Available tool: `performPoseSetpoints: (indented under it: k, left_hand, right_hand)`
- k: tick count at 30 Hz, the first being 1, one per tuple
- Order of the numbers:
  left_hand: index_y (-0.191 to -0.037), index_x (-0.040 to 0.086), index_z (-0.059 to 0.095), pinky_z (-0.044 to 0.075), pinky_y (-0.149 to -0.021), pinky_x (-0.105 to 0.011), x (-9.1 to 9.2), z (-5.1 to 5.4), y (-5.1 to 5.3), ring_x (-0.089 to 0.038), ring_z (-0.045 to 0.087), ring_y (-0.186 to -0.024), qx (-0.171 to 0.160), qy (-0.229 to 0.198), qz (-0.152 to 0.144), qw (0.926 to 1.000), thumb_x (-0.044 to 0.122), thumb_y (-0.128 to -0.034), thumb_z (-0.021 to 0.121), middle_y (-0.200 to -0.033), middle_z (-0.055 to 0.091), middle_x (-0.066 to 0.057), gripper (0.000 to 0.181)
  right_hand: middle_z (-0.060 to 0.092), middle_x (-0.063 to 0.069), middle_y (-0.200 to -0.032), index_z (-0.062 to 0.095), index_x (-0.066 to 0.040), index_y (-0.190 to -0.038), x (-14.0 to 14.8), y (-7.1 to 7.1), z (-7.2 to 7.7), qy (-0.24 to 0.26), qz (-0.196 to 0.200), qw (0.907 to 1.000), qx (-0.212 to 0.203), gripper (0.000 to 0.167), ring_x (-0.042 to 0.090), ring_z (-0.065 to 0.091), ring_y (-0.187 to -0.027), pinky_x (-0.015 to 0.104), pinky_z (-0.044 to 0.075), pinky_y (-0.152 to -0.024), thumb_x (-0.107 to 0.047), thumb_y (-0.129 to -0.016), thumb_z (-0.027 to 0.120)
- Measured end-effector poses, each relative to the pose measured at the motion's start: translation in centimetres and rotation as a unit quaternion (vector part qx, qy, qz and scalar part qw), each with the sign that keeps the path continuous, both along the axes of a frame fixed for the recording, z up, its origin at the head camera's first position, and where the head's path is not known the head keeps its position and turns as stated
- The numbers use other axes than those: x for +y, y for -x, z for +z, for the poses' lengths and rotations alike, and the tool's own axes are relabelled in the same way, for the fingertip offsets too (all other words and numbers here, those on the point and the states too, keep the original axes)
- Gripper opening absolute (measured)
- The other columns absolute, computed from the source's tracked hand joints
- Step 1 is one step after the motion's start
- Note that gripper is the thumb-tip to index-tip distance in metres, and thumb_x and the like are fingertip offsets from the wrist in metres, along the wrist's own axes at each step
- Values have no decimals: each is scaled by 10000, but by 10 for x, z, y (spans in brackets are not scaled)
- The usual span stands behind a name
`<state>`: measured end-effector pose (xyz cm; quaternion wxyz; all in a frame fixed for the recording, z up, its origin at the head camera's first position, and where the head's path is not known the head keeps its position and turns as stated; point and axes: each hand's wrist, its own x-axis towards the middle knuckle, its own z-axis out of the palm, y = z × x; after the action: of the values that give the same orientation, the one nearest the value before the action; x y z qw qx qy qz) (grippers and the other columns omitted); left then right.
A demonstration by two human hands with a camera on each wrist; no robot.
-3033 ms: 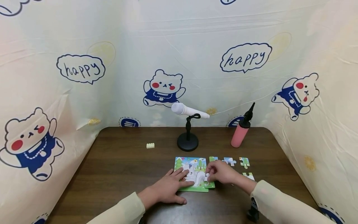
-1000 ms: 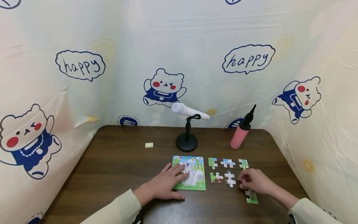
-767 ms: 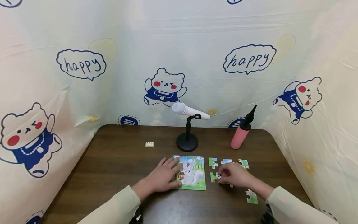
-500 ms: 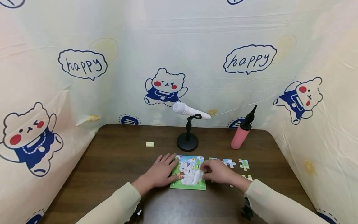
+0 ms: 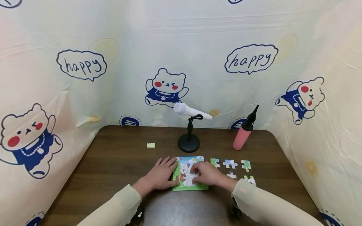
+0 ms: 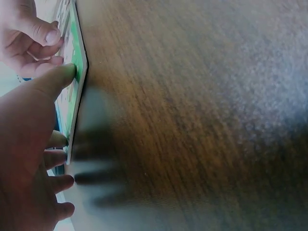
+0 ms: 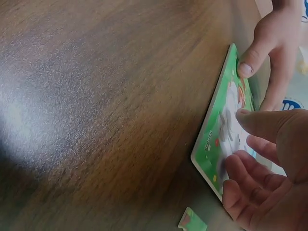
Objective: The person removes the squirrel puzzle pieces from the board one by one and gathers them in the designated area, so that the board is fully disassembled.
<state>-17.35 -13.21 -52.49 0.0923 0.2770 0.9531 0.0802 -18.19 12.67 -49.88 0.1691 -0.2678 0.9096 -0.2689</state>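
A jigsaw puzzle point(image 5: 198, 187) with a white squirrel picture on a green-edged board lies flat on the table. My left hand point(image 5: 160, 173) rests at its left edge, fingers spread; in the right wrist view the left thumb point(image 7: 247, 69) touches the board's green border. Over the puzzle's right part is my right hand point(image 5: 208, 174), thumb and fingers bent loosely with a gap between them. No piece shows clearly between those fingers, though they partly hide the picture. Loose jigsaw pieces lie right of the board, including a blue one point(image 5: 230, 164) and a green one point(image 5: 246, 165).
Behind the puzzle, a white microphone point(image 5: 195, 113) sits on a black stand point(image 5: 189, 143). A pink hand pump point(image 5: 242, 138) stands at the back right. A small cream toy brick point(image 5: 150, 145) lies left of the stand. Printed cloth point(image 5: 203, 34) surrounds the brown table point(image 5: 113, 163).
A second ago my right hand was at the loose pieces on the right; it has moved left onto the puzzle. My left hand has shifted slightly left, to the board's edge.
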Motion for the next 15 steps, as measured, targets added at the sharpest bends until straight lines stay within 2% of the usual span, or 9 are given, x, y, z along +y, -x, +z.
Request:
performPoseSetpoints:
  k: [8,15]
  left_hand:
    - [-1556,94,456,266,-1184,-647,1,0,-1,-379,330,-1517,27,-23,28,10000,643,-941,574,-1659,349,-105,833]
    - [-1562,100,448,305,-1159,-658,1,1,-3,-376,322,-1522,-12,-34,86,10000,657,-933,583,-1665,339,-96,851]
  right_hand:
    - [669,-39,-880,741,-136,-1035,-7,-1,-5,30,236,9996,145,229,64,546,-762,257,475,-714,-207,-846,848]
    - [630,-47,-837,748,-153,-1048,-13,-4,-3,-190,204,9996,69,239,85,519,-743,258,445,-695,-242,-850,848]
